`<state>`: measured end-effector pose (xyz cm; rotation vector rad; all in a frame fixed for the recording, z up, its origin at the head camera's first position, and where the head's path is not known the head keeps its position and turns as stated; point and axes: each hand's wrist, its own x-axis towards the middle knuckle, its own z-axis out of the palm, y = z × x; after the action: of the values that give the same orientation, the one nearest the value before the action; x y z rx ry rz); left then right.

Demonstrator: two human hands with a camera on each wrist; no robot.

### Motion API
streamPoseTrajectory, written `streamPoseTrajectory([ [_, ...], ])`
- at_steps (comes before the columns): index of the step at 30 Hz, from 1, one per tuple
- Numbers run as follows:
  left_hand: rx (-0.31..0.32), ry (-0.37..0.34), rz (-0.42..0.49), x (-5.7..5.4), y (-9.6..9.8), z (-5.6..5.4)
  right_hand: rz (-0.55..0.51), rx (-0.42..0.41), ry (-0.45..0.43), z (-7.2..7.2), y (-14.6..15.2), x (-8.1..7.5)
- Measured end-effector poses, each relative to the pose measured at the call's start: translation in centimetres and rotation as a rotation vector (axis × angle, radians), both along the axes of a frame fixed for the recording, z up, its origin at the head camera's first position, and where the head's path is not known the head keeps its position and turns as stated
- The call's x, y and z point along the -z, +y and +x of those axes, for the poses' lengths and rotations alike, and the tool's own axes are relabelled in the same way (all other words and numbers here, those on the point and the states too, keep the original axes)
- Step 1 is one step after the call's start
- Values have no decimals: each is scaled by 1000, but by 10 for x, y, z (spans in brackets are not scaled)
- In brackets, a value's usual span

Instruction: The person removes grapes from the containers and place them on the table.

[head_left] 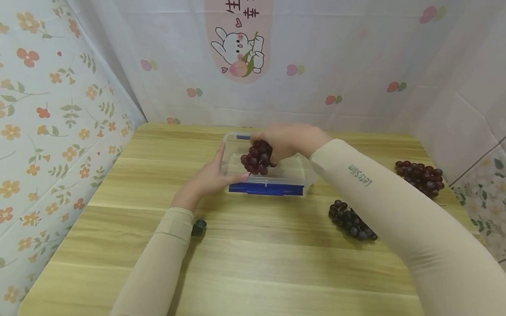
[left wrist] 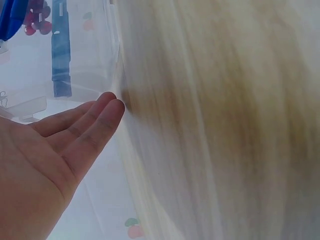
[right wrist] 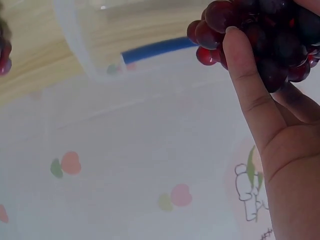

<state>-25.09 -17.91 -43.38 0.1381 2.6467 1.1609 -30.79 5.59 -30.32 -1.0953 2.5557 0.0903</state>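
A bunch of red grapes (head_left: 256, 158) hangs in my right hand (head_left: 291, 137), over a clear plastic container (head_left: 288, 174) with blue latches (head_left: 266, 189). In the right wrist view my finger and thumb grip the dark red grapes (right wrist: 275, 42) above the container's see-through wall (right wrist: 87, 45). My left hand (head_left: 207, 178) rests at the container's left side, thumb by the front rim. Seen from the left wrist, the fingers of my left hand (left wrist: 55, 155) are straight beside the clear wall (left wrist: 95, 60). Whether the grapes touch the container's bottom is hard to tell.
Two more bunches lie on the right of the wooden table (head_left: 243, 276): dark grapes (head_left: 351, 220) near my right forearm and red grapes (head_left: 420, 178) farther right. A small dark green object (head_left: 199, 227) sits beside my left forearm. Patterned curtains (head_left: 155, 36) stand behind.
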Motion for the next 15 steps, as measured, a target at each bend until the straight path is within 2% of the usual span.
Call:
streamPoseTrajectory([
  [8,3,7,6,0,1,0,57,-28,42,8,1,-18],
  [15,-1,2,18,2,1,-1,43,-62,69,22,3,-32],
])
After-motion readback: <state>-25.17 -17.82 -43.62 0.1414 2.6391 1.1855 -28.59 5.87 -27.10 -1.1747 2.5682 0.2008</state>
